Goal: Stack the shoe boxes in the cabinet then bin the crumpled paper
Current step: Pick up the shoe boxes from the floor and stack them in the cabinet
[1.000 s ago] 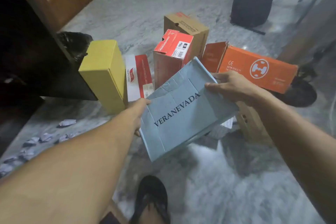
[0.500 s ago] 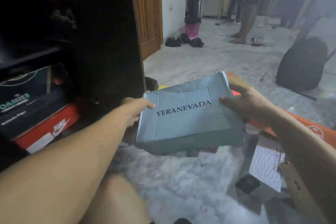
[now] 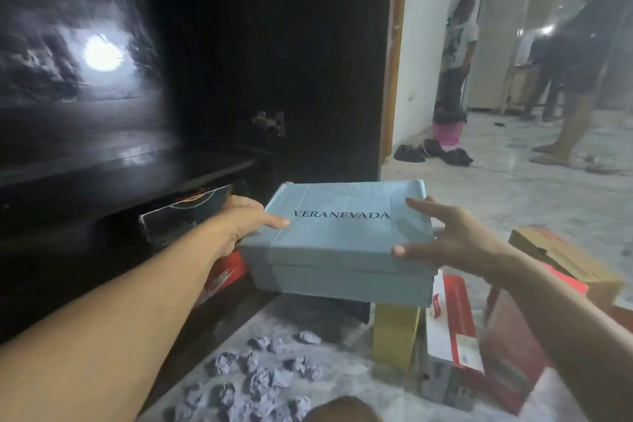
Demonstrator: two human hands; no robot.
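Holding the blue shoe box (image 3: 342, 233) in the air, my left hand (image 3: 246, 223) and right hand (image 3: 452, 236) press its two sides. I am on the stacking step. Next I slide it toward ten o'clock, onto the boxes (image 3: 185, 212) in the dark cabinet (image 3: 137, 175). Crumpled paper (image 3: 260, 377) waits on the floor at six o'clock.

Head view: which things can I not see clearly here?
- Cabinet interior: too dark, with glare.
- Dark box inside: print blurred, partly behind the left hand.
- Red box: mostly behind the left forearm and the blue box.
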